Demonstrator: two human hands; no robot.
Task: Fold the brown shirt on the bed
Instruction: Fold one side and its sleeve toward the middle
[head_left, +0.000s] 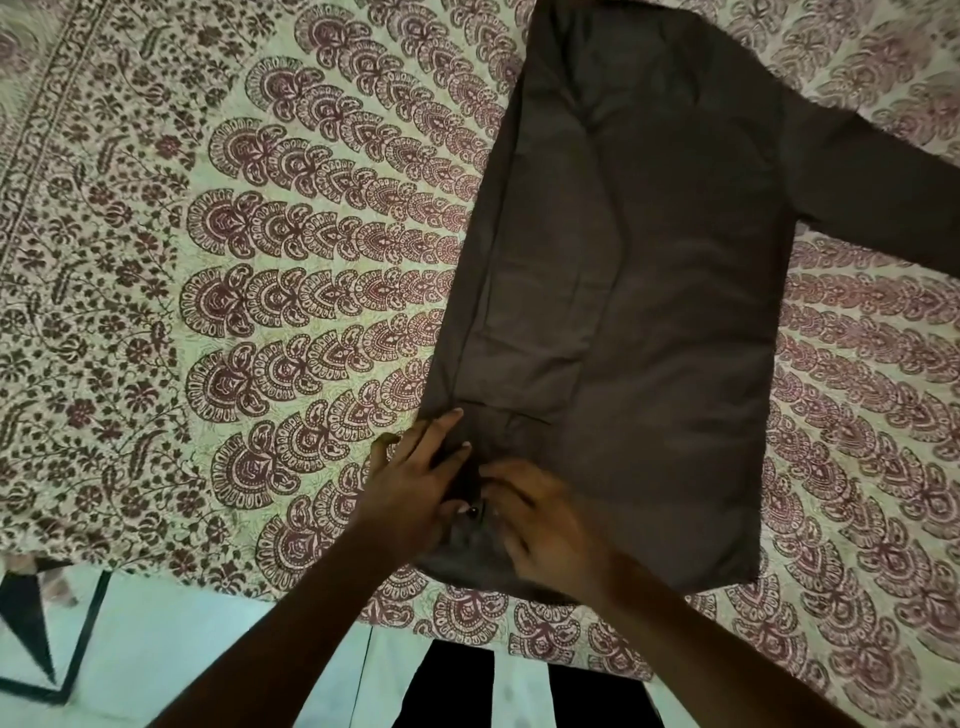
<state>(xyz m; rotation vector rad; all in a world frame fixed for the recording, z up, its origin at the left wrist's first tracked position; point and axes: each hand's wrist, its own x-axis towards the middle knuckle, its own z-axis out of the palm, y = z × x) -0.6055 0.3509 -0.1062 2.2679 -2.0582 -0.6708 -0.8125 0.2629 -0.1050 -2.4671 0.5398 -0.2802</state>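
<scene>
Patterned bed above a pale floor

A bed (156, 493) fills most of the frame, covered by a cream bedspread (311, 234) printed with arcs of dark red, fan-shaped motifs. Toward the left of the frame the print changes to a band of small flowers and leaves (78, 312). Along the bottom edge lies a pale, faintly bluish floor (171, 639), crossed by black lines (96, 608) in the lower left. The light is dim and even.

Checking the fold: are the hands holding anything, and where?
The right hand pinches the shirt at its near hem; the left hand presses flat beside it.
</scene>
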